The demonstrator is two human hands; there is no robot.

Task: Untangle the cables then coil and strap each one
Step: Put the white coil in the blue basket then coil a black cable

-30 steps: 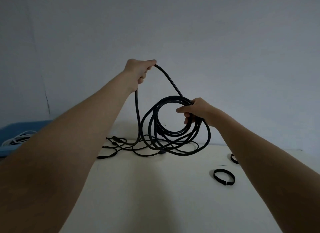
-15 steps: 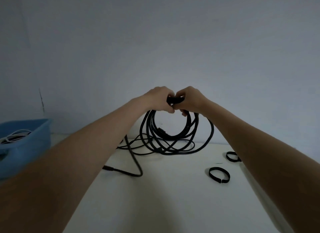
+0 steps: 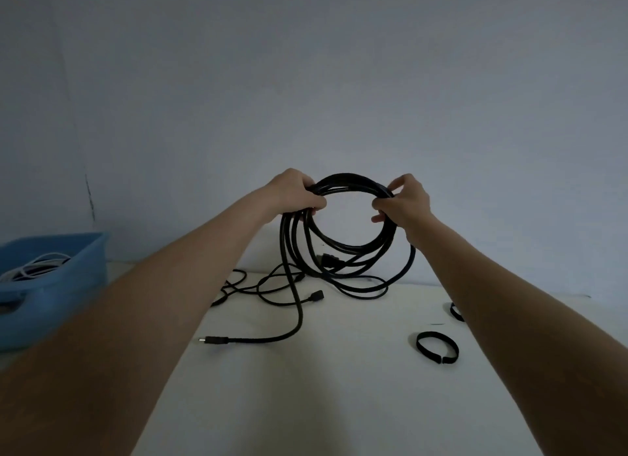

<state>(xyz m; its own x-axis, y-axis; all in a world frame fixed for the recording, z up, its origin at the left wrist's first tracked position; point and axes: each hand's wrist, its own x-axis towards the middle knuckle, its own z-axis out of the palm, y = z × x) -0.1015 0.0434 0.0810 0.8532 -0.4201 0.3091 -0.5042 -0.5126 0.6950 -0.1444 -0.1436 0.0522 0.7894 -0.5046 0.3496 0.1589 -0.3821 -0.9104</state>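
A thick black cable is wound into several loops held upright above the white table. My left hand grips the coil's upper left, and my right hand grips its upper right. The cable's loose tail drops from the left side and runs along the table to a plug. A thinner black cable lies tangled on the table behind it, with a connector. A black strap ring lies to the right; another strap is partly hidden by my right forearm.
A blue plastic bin holding a white cable stands at the left edge of the table. A plain grey wall rises directly behind the table.
My hands, together at the coil's top half a second ago, have moved apart to its left and right sides. The loose tail's plug has come into view on the table.
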